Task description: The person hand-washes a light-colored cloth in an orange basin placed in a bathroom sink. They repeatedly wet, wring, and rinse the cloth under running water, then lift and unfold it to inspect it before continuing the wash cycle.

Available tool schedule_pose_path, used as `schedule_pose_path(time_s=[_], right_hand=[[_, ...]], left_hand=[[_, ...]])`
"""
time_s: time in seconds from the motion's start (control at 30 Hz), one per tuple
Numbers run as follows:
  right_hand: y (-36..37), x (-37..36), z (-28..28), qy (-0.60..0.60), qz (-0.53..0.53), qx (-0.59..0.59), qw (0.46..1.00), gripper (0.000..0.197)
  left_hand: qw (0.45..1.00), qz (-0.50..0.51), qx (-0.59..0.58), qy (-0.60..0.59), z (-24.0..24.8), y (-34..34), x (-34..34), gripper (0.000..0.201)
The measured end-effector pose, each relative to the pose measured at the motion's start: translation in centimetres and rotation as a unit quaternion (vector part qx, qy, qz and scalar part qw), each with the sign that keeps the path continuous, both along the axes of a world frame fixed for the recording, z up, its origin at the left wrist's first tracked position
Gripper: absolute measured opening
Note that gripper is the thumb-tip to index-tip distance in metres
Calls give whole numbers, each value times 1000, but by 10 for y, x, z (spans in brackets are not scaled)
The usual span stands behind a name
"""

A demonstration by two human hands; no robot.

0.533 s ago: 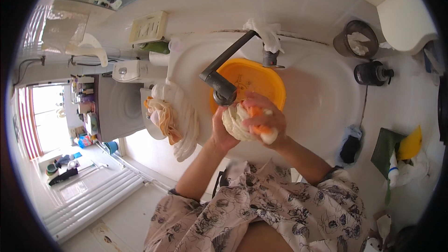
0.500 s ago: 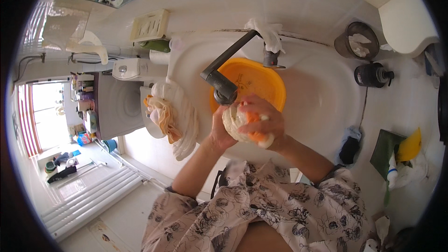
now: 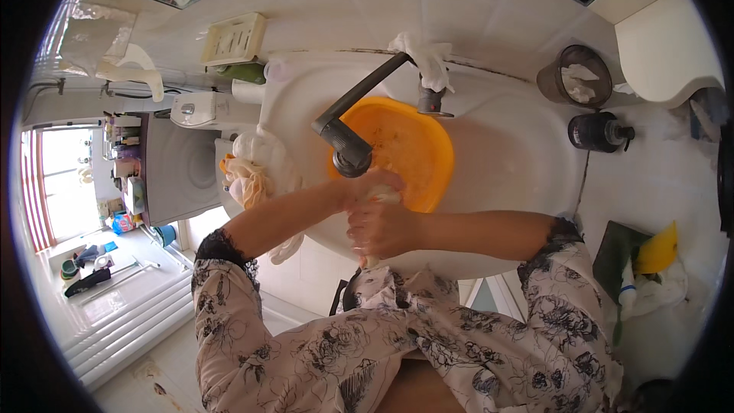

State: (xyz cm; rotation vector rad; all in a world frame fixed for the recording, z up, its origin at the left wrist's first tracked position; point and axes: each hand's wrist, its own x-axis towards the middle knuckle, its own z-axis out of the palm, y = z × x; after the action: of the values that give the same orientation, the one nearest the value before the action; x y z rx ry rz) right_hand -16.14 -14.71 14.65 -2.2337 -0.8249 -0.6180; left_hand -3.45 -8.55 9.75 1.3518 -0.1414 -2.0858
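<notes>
Both my hands are wrapped round a bunched wet cream cloth (image 3: 384,195), one above the other, over the near edge of the white sink (image 3: 520,160). My left hand (image 3: 375,183) grips its upper end, just under the outlet of the dark faucet (image 3: 342,141). Below it, my right hand (image 3: 384,228) is closed on the lower part, and a bit of cloth pokes out beneath. Most of the cloth is hidden by my fingers. An orange plastic basin (image 3: 437,157) with water in it sits in the sink behind my hands.
Left of the sink lies a heap of white and cream cloths (image 3: 256,172). A black pump bottle (image 3: 598,132) and a dark mesh bin (image 3: 573,76) stand on the right. Further down are a yellow scoop-like piece (image 3: 657,251) and a white tube (image 3: 628,291).
The cloth was a loose bundle with orange showing between my hands. Now it is squeezed narrow, my right hand has moved down and left, and both elbows are spread wider.
</notes>
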Motion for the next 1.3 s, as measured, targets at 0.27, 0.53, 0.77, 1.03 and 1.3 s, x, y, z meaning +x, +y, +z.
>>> schedule_pose_path(time_s=[0.27,0.53,0.77,1.03,1.3], right_hand=[[44,24,-55,121,91,-145,978,15],[66,49,-71,260,18,-297,919,16],[107,52,-127,289,-109,-236,922,16],[76,26,-150,49,-189,-439,877,15],[113,14,-12,122,-63,-498,856,33]], left_hand=[[936,-200,148,-248,-18,-13,-10,17],[815,-335,100,-463,-41,-19,-9,24],[631,-520,-27,-575,-50,-14,-35,31],[751,-157,-68,-638,11,-10,-29,37],[781,-194,-165,-570,37,28,-10,49]])
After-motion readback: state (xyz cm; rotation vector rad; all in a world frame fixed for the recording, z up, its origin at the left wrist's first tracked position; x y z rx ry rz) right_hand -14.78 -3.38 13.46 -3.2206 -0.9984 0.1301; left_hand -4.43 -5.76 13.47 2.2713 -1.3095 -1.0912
